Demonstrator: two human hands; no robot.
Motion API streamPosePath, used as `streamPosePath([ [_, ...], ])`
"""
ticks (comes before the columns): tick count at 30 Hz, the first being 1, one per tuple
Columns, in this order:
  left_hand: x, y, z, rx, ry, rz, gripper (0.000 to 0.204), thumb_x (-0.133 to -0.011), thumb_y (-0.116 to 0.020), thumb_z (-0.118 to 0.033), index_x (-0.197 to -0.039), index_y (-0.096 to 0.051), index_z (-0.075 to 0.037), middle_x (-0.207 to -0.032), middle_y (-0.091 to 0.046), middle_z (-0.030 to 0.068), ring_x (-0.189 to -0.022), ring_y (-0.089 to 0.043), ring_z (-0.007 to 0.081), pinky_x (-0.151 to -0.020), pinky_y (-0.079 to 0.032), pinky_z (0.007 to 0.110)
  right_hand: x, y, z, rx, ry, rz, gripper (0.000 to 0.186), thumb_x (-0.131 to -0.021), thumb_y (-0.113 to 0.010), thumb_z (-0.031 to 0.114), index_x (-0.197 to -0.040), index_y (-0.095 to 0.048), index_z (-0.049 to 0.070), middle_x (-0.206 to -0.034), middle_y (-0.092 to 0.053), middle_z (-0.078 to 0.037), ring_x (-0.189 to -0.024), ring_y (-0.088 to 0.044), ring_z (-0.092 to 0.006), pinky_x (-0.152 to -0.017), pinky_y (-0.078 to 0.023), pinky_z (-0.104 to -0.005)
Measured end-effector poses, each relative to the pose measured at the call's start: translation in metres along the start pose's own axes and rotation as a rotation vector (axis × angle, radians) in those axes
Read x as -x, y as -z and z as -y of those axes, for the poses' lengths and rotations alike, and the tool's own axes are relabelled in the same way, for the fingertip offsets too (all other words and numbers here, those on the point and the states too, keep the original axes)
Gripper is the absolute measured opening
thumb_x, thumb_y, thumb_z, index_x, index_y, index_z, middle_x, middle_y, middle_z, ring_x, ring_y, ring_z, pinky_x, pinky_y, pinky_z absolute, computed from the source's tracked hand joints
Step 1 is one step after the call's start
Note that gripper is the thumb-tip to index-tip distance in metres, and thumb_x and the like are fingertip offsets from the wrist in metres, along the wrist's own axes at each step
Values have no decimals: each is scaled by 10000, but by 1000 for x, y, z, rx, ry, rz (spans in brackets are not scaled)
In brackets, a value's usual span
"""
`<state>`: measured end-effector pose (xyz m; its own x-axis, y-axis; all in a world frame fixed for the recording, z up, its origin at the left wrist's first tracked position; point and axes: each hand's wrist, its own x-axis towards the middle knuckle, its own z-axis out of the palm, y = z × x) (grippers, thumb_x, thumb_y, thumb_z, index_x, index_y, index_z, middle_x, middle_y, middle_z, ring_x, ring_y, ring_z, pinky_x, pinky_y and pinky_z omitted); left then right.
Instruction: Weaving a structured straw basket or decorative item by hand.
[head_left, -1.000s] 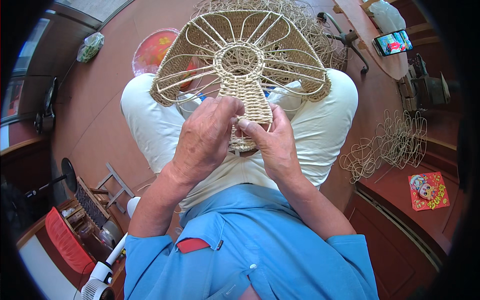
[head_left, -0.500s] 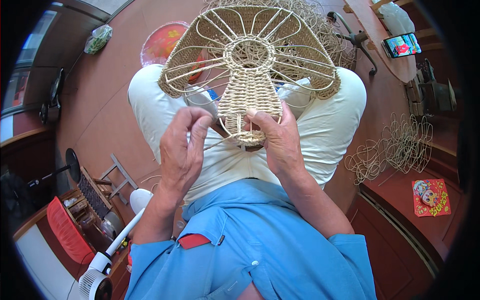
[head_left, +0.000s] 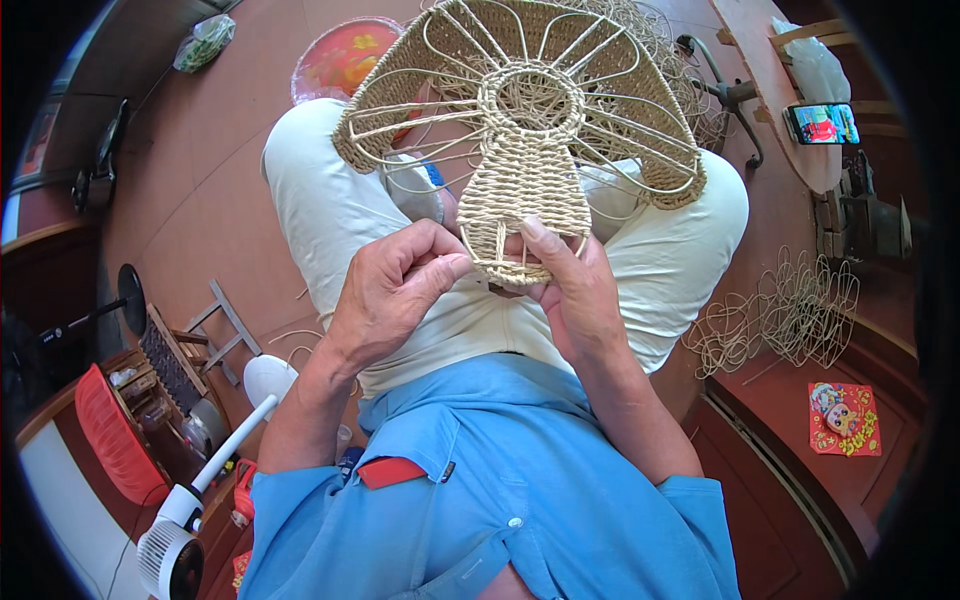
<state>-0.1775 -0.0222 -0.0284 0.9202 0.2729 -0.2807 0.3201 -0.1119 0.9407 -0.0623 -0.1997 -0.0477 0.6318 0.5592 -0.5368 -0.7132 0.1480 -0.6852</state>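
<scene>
A pale straw-coloured woven wicker piece (head_left: 522,190) lies over my lap. It has a tapered, tightly woven neck, a round ring and a wide fan-shaped woven rim joined by looped spokes. My right hand (head_left: 580,290) grips the narrow near end, thumb on top by a small gap in the weave and fingers underneath. Close to the left edge of that same end is my left hand (head_left: 405,285), its thumb and fingers pinched together. Whatever lies in this pinch is hidden by the fingers.
Beyond the wicker piece lies a heap of loose cord (head_left: 665,60). More coils (head_left: 800,310) sit at the right, near a red printed card (head_left: 845,420). A phone (head_left: 823,123) rests on a wooden surface. At lower left are a white fan (head_left: 170,555) and a red basket (head_left: 118,435).
My left hand has moved right and closer to the wicker piece's near end. The strand that ran toward it no longer shows. My right hand still grips the piece.
</scene>
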Motion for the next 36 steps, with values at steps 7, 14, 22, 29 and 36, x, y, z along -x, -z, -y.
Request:
streamPosePath([
  [7, -2, 1, 0, -26, 12, 8, 138, -1012, -674, -137, -975, -690, -5, -791, -590, -48, -720, -483, 30, -625, -395, 228, 12, -8, -3, 57, -44, 87, 383, -926, -747, 173, -1263, -623, 40, -1071, -695, -27, -883, -659, -115, -804, -570, -315],
  [14, -19, 12, -10, -467, -307, -112, 120, -899, -762, -139, -936, -695, -46, -817, -654, 76, -770, -653, 253, -688, -508, 350, 9, -13, -16, 94, -12, -7, 376, -877, -774, 124, -1226, -650, 61, -1015, -688, -5, -872, -645, -91, -750, -548, -278],
  [22, 6, -8, -2, -437, -427, -558, 116, -943, -758, -71, -892, -664, -28, -818, -644, 35, -703, -589, 140, -653, -485, 306, 6, -13, -21, 53, 12, -61, 386, -844, -684, 18, -1218, -613, 78, -1095, -677, -13, -946, -617, -100, -769, -501, -289],
  [29, 1, -48, 29, 850, 108, -218, 211, -999, -689, -113, -1139, -543, -54, -1000, -662, 72, -798, -626, 112, -666, -511, 254, 4, -13, -24, 64, 17, -47, 366, -848, -653, -9, -1205, -607, 55, -1038, -685, -31, -872, -633, -117, -739, -507, -284],
  [36, -1, -59, 50, 1203, 68, -60, 189, -1008, -669, -87, -1136, -530, -89, -1102, -633, 56, -856, -579, 123, -797, -493, 279, 6, -15, -21, 22, -5, 32, 351, -880, -638, 4, -1226, -592, 40, -1052, -702, -59, -806, -665, -141, -731, -544, -317],
])
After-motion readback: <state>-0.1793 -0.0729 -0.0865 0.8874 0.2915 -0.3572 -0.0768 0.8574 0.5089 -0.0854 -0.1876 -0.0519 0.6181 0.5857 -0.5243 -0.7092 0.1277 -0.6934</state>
